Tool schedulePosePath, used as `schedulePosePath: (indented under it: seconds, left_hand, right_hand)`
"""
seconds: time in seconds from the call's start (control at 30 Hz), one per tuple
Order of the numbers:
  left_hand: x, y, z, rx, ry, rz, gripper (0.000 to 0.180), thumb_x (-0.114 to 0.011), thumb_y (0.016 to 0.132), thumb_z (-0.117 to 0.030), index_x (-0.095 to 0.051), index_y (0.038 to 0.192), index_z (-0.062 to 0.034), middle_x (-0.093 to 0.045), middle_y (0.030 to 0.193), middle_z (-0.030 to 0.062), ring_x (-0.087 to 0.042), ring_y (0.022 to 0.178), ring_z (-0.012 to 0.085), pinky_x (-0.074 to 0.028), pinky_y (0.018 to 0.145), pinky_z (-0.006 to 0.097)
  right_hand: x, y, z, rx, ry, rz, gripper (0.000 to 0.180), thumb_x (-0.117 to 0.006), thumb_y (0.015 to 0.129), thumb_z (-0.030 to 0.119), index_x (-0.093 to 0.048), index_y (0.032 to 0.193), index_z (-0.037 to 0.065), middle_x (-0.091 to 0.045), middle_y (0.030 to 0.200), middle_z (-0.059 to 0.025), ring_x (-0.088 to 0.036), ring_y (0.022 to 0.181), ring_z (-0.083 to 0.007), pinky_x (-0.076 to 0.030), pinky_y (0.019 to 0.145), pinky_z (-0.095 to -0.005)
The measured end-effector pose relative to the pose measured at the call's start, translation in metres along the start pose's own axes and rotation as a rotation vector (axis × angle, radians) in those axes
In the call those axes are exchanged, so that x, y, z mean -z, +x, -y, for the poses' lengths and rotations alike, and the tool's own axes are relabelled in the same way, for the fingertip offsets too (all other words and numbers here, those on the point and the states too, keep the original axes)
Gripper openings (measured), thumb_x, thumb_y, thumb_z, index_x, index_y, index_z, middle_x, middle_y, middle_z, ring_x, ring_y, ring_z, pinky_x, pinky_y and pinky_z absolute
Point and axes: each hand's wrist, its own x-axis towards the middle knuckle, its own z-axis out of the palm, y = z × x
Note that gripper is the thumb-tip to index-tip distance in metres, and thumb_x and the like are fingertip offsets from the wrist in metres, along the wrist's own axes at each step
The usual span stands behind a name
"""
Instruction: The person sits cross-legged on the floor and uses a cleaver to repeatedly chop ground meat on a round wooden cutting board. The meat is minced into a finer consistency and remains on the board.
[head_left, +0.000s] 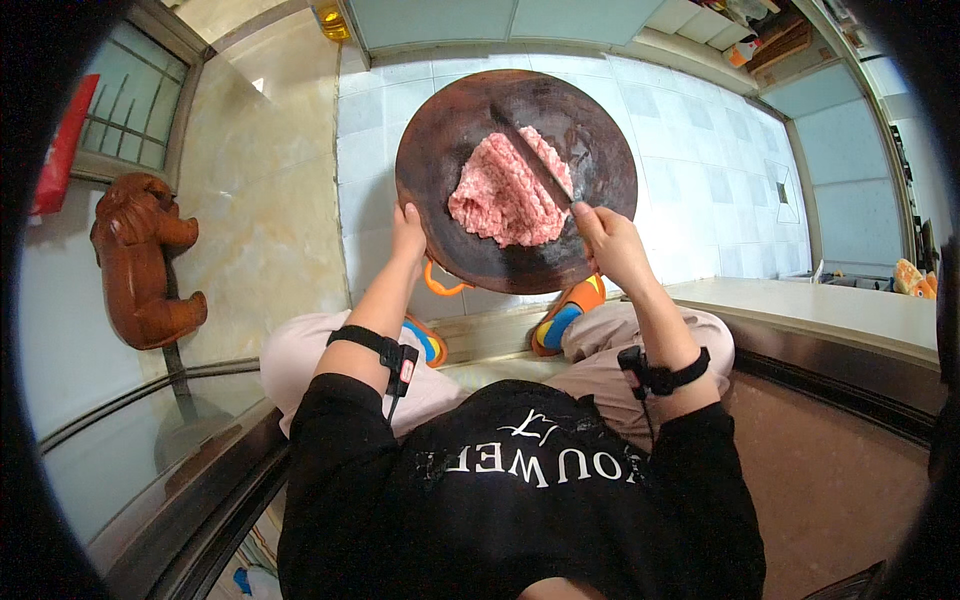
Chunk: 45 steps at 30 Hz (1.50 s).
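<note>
A pile of pink minced meat (495, 195) lies on a round, dark wooden chopping board (430, 140) in front of me. My right hand (612, 240) is closed round the handle of a knife (535, 163). Its blade slants up and left across the right part of the meat. My left hand (408, 235) rests at the board's lower left edge, thumb against the rim; its other fingers are hidden by the board. An orange loop handle (442, 280) sticks out from under the board near that hand.
Pale tiles (700, 200) spread around the board. A brown carved wooden animal figure (148, 262) stands at the left, by a red package (66, 145). Light-coloured cabinets (440, 22) line the far side. A white ledge (800, 310) runs at the right. A bottle of yellow liquid (332, 20) stands far left.
</note>
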Motion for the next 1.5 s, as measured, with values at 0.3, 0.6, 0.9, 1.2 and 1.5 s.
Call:
schedulePosePath:
  seconds: [0.3, 0.6, 0.9, 1.2, 1.5]
  left_hand:
    - [0.013, 0.003, -0.017, 0.080, 0.033, 0.086, 0.047, -0.031, 0.096, -0.031, -0.026, 0.135, -0.0064, -0.041, 0.129, 0.0142, -0.041, 0.117, 0.0274, -0.035, 0.094, 0.037]
    - [0.005, -0.007, -0.004, 0.120, 0.022, 0.003, 0.048, -0.029, 0.096, -0.032, -0.016, 0.139, -0.0146, -0.034, 0.135, 0.0088, -0.038, 0.120, 0.0227, -0.033, 0.096, 0.038]
    - [0.006, 0.004, 0.007, 0.101, -0.012, -0.010, 0.047, -0.030, 0.097, -0.023, -0.016, 0.139, -0.0105, -0.035, 0.135, 0.0107, -0.036, 0.121, 0.0224, -0.031, 0.098, 0.034]
    - [0.008, 0.008, 0.013, 0.031, 0.117, -0.004, 0.047, -0.030, 0.096, -0.023, -0.017, 0.139, -0.0089, -0.038, 0.133, 0.0118, -0.039, 0.120, 0.0245, -0.032, 0.097, 0.034]
    - [0.004, 0.009, 0.016, 0.001, 0.011, -0.004, 0.046, -0.030, 0.096, -0.023, -0.017, 0.139, -0.0099, -0.038, 0.132, 0.0133, -0.040, 0.118, 0.0257, -0.033, 0.097, 0.035]
  right_hand:
    - [0.000, -0.003, 0.008, -0.035, -0.070, -0.042, 0.046, -0.042, 0.090, 0.040, -0.056, 0.079, -0.002, -0.055, 0.060, -0.0203, -0.056, 0.061, -0.0388, -0.045, 0.060, -0.0416]
    - [-0.006, -0.003, 0.007, -0.002, -0.055, 0.031, 0.050, -0.043, 0.089, 0.047, -0.055, 0.076, -0.001, -0.055, 0.055, -0.0117, -0.059, 0.051, -0.0209, -0.044, 0.048, -0.0330]
    - [-0.016, -0.007, 0.005, 0.017, 0.035, 0.016, 0.044, -0.045, 0.089, 0.038, -0.053, 0.071, -0.002, -0.055, 0.055, -0.0153, -0.058, 0.052, -0.0289, -0.043, 0.052, -0.0396]
    - [-0.018, -0.004, 0.006, 0.015, -0.063, -0.031, 0.045, -0.045, 0.088, 0.040, -0.055, 0.075, -0.002, -0.055, 0.056, -0.0152, -0.059, 0.055, -0.0272, -0.044, 0.056, -0.0376]
    - [-0.009, 0.004, 0.002, 0.013, 0.023, -0.027, 0.047, -0.045, 0.089, 0.044, -0.054, 0.074, -0.001, -0.054, 0.052, -0.0103, -0.056, 0.046, -0.0202, -0.043, 0.047, -0.0333]
